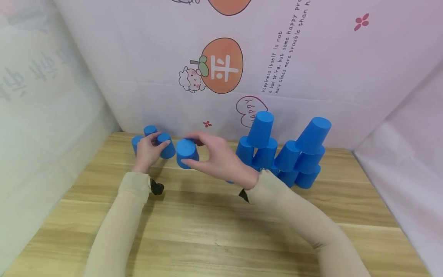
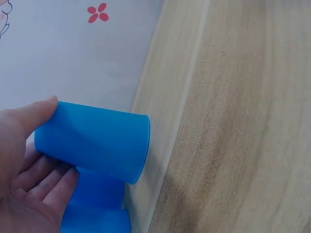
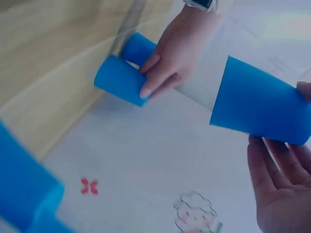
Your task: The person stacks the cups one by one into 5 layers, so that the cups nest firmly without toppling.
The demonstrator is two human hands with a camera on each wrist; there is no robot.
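Observation:
My left hand holds an upside-down blue cup near its base, thumb on one side and fingers on the other. This cup stands at the back left, close to the tabletop. Two more blue cups, one behind and one at the left, are partly hidden by that hand. To the right, my right hand grips another inverted blue cup between thumb and fingers. In the right wrist view that cup is held up, apart from the left hand's cup.
Right of my right hand stand two stacks of inverted blue cups, one topped by a cup, the other by a tilted-looking cup. My right forearm partly covers their lower rows. A printed cloth rises behind the wooden table.

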